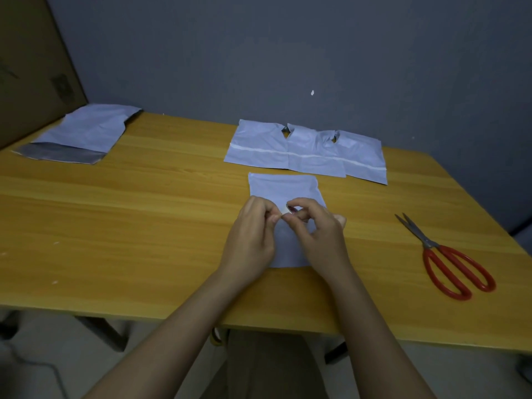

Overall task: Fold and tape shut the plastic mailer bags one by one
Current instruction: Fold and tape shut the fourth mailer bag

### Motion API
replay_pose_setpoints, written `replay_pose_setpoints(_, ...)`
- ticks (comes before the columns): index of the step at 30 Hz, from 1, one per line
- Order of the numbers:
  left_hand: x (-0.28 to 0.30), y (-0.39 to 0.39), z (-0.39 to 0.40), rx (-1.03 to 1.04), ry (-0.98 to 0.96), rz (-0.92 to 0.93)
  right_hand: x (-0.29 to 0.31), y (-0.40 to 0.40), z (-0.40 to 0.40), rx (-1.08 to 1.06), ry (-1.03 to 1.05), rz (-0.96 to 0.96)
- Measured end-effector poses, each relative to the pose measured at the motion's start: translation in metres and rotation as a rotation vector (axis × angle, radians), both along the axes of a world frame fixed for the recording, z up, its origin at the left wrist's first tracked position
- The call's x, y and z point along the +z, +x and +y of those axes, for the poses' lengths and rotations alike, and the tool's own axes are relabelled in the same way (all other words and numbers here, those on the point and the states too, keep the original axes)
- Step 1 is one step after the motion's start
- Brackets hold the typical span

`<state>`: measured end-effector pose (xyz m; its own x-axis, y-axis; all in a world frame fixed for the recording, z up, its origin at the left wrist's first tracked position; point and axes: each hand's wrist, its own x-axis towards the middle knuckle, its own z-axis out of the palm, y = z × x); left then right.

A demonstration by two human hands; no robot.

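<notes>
Two hands: left hand and right hand pinch tape roll | wooden table | grey wall

Mailer bag: near half hidden under left hand and right hand. Small pale roll pinched between fingertips: mostly covered, kind not determinable. Cardboard sheet: cut off by left edge. Forearms: cut off by bottom edge.
</notes>
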<state>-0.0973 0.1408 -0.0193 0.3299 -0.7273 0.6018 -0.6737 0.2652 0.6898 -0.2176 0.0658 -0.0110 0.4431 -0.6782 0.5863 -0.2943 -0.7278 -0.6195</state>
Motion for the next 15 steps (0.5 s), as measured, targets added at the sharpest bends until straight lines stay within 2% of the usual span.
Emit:
replay_pose_setpoints(3,-0.004,0.003,-0.001,0.003,0.000,0.127,0.003,0.001,-0.004,-0.053,-0.148,0.098)
replay_pose_setpoints(6,0.001,0.008,-0.001,0.022,0.096,0.431,0.011,0.001,-0.006,-0.034,-0.219,0.150)
replay_pose_setpoints(7,0.003,0.009,-0.001,0.034,0.128,0.480,0.015,0.001,-0.007,-0.033,-0.255,0.192)
replay_pose_setpoints(11,0.002,0.017,-0.002,0.098,0.205,0.413,0.034,0.007,-0.012,-0.117,-0.312,0.356)
replay_pose_setpoints(13,0.000,0.030,0.001,0.142,0.243,0.393,0.041,0.005,-0.020,-0.113,-0.156,0.344)
replay_pose_setpoints(15,-0.004,0.046,0.005,0.131,0.286,0.197,0.046,0.004,-0.026,0.013,0.123,0.318)
